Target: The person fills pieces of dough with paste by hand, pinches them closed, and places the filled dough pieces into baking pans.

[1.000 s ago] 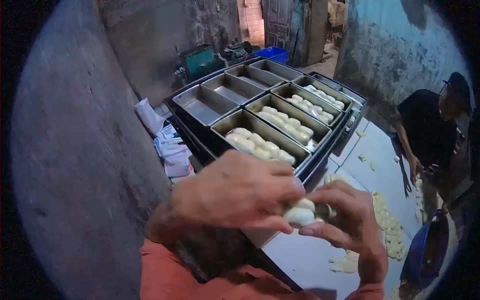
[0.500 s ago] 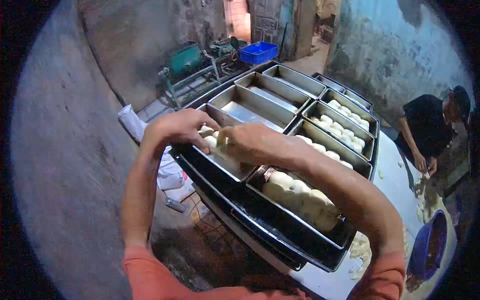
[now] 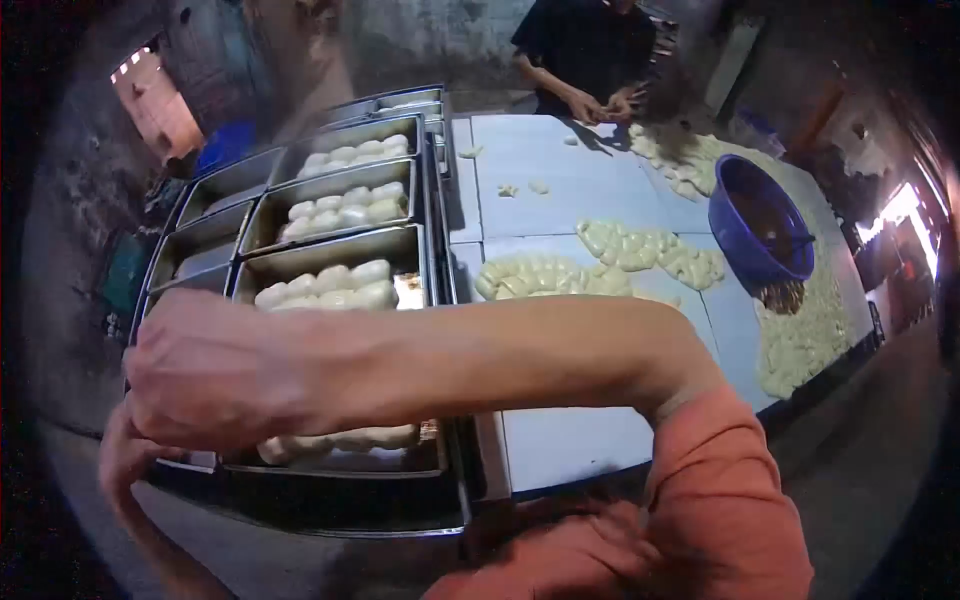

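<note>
My right hand (image 3: 205,370) is over the near left metal pans, its fingers blurred and mostly turned out of sight. Just below it is my left hand (image 3: 125,445), partly covered by the right one; what it holds, if anything, is hidden. My right forearm crosses in front of the pans. Rows of pale dough balls (image 3: 335,287) lie in a pan beyond the forearm, with more dough balls (image 3: 345,212) in the pan behind. The nearest pan's dough (image 3: 340,440) shows below the forearm.
Flattened dough pieces (image 3: 630,245) lie on the white table (image 3: 560,430). A purple basin (image 3: 760,220) stands at the right among dough scraps (image 3: 810,345). Across the table is a person in a dark shirt (image 3: 590,50), hands together. A blue crate (image 3: 225,145) is at the far left.
The view has swung right, bringing the table and basin to the middle. Dough held between my hands a second ago was at the left pan half a second ago; now it is out of sight.
</note>
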### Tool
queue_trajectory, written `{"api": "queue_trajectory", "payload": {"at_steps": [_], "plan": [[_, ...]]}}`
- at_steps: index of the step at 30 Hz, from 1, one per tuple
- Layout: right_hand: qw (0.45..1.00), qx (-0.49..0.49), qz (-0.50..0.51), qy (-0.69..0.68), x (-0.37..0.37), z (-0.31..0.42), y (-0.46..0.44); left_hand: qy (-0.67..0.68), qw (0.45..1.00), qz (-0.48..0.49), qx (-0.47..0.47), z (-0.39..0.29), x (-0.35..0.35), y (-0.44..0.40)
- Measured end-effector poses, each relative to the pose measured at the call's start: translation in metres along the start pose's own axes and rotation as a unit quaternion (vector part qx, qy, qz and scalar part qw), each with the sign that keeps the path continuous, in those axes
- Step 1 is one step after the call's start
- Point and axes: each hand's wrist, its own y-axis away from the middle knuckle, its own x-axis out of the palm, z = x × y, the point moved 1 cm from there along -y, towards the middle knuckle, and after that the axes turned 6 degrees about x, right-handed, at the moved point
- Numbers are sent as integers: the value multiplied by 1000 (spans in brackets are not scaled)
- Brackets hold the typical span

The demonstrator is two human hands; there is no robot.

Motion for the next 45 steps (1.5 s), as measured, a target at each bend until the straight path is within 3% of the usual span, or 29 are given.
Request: {"api": "queue_trajectory", "payload": {"at_steps": [1, 2, 3, 4, 5, 6, 7, 9, 10, 11, 12, 13, 15, 17, 19, 21, 22, 23, 24, 25, 27, 28, 30, 31, 35, 37, 39, 44, 45], "plan": [[999, -40, -31, -18, -14, 9, 7, 33, 999, -21, -17, -1, 1, 3], [998, 13, -13, 56, -39, 13, 25, 29, 999, -15, -19, -4, 4, 5], [986, -1, -93, 135, -64, 13, 52, 75, 996, -6, 39, -9, 9, 6], [990, 54, -87, 93, -85, 6, 80, 122, 988, 8, 96, -14, 15, 5], [981, 77, -127, 126, -104, -3, 117, 50, 995, -50, 76, -13, 14, 10], [968, 169, -105, 151, -132, -3, 152, -28, 993, -74, 83, -16, 16, 14], [927, 319, -172, 92, -165, -12, 237, -52, 966, -109, 231, 3, 5, 24], [831, 508, -148, 174, -191, -3, 323, 156, 913, -325, 191, -26, 50, 51], [785, 563, -136, 218, -199, 2, 369, 155, 915, -323, 186, -52, 56, 75], [735, 633, -130, 207, -205, 4, 411, -99, 899, -357, 234, -92, 43, 105], [679, 697, -122, 196, -206, 10, 455, -346, 821, -367, 268, -123, 50, 132], [658, 713, -99, 221, -203, 17, 501, -319, 833, -376, 252, -148, 77, 154], [633, 734, -66, 237, -198, 40, 548, -298, 847, -376, 228, -189, 124, 173], [581, 787, -117, 173, -191, 63, 570, -175, 903, -147, 363, -223, 184, 159], [579, 791, -144, 134, -180, 65, 617, -32, 879, 89, 468, -248, 249, 135], [576, 786, -201, 103, -180, 68, 641, 122, 776, 319, 530, -266, 309, 122], [570, 790, -204, 99, -186, 64, 643, -52, 883, 209, 418, -262, 335, 130], [590, 778, -174, 132, -196, 57, 643, -35, 899, 26, 437, -306, 402, 118], [609, 763, -143, 164, -202, 49, 645, -9, 968, 105, 227, -317, 430, 92], [607, 765, -144, 161, -204, 40, 648, -26, 952, 114, 283, -313, 467, 61], [676, 698, -141, 189, -207, 18, 651, 8, 956, 152, 251, -327, 524, 26], [679, 696, -144, 184, -207, 8, 655, 25, 937, 153, 312, -328, 553, 7], [736, 609, -13, 295, -202, -6, 657, -18, 930, 138, 340, -354, 594, -17], [762, 594, -19, 256, -205, -8, 650, -7, 929, 141, 342, -369, 608, -26], [742, 665, -59, 59, -211, -15, 661, 0, 888, 58, 456, -397, 678, -78], [646, 730, -193, -109, -213, -12, 673, -5, 860, 19, 510, -408, 696, -92], [541, 733, -320, -258, -218, -4, 669, -36, 885, 132, 444, -416, 707, -99], [522, 737, -294, -312, -229, -9, 670, 19, 894, 239, 378, -415, 707, -121], [552, 745, -237, -290, -228, -8, 666, 47, 900, 267, 341, -417, 702, -124]]}}
